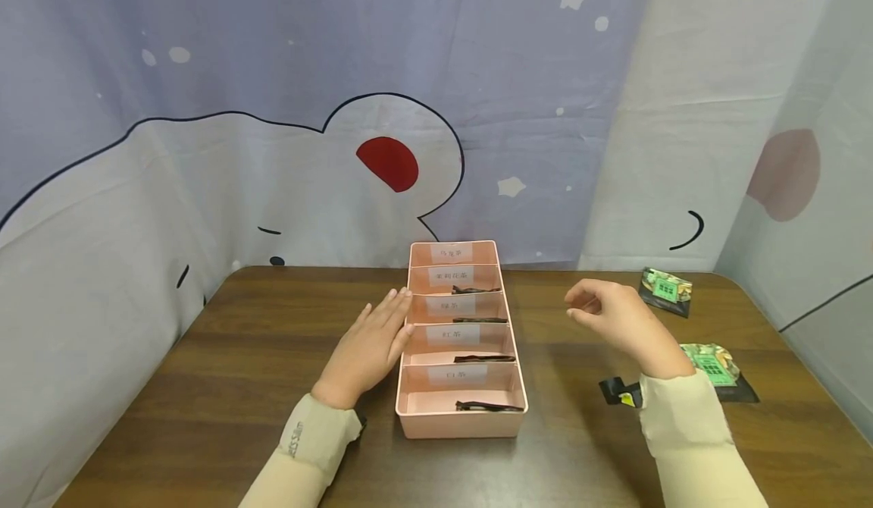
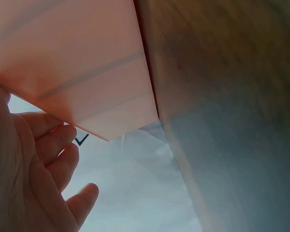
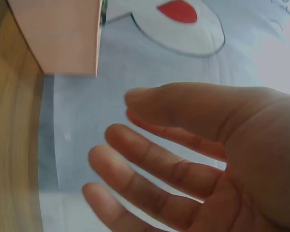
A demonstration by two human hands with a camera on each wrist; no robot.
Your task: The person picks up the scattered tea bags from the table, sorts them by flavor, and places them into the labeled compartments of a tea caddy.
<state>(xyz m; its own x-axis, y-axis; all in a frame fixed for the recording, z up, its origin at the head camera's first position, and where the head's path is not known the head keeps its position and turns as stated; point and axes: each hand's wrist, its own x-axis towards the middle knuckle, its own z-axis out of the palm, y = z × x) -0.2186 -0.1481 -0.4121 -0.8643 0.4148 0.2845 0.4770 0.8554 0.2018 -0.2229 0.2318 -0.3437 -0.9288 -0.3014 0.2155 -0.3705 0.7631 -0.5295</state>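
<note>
A long pink divided box (image 1: 460,426) stands mid-table, its compartments in a row with white labels bearing Chinese characters. Several of them each hold a thin black item (image 1: 489,406), seen edge-on. My left hand (image 1: 368,349) lies along the box's left side, fingers nearly straight and touching the rim; the left wrist view shows the fingertips by the box edge (image 2: 111,87). To the right of the box, my right hand (image 1: 617,322) hovers above the table with loosely bent fingers. Nothing lies between its thumb and fingers in the right wrist view.
On the right of the brown table (image 1: 273,341) lie two black-and-green packets, a far one (image 1: 666,290) and a nearer one (image 1: 716,368) partly behind the right wrist. A black item with a yellow-green mark (image 1: 621,393) is beside the sleeve. A printed curtain (image 1: 532,114) hangs behind.
</note>
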